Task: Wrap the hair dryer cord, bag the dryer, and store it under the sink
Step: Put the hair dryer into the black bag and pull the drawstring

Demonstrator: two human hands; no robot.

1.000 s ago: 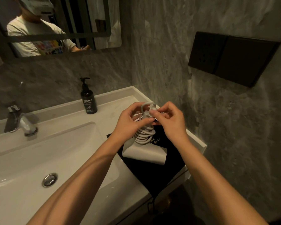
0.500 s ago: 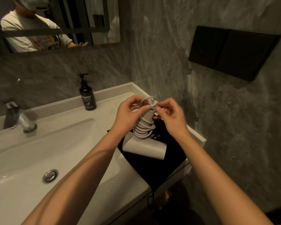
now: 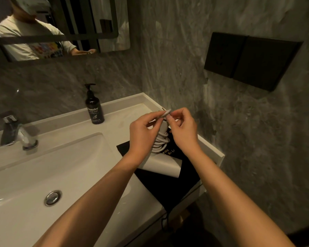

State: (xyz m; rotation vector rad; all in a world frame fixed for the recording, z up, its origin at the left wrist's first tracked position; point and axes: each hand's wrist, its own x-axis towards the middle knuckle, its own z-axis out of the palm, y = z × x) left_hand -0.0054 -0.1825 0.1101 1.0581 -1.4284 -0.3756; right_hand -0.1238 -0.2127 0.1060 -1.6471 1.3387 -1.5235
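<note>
A white hair dryer stands on a black cloth bag at the right end of the white sink counter. Its grey cord is coiled in several turns round the upright handle. My left hand holds the top of the handle and pinches the cord's free end. My right hand pinches the same cord end from the right, just above the coils. The plug is partly hidden between my fingers.
A dark pump bottle of hand wash stands at the back of the counter. The basin with its drain and a chrome tap lie to the left. Grey stone wall with a black panel rises close on the right.
Both hands have lifted a little and drawn the cord's end up above the handle. The view has shifted slightly; the dryer stays on the bag.
</note>
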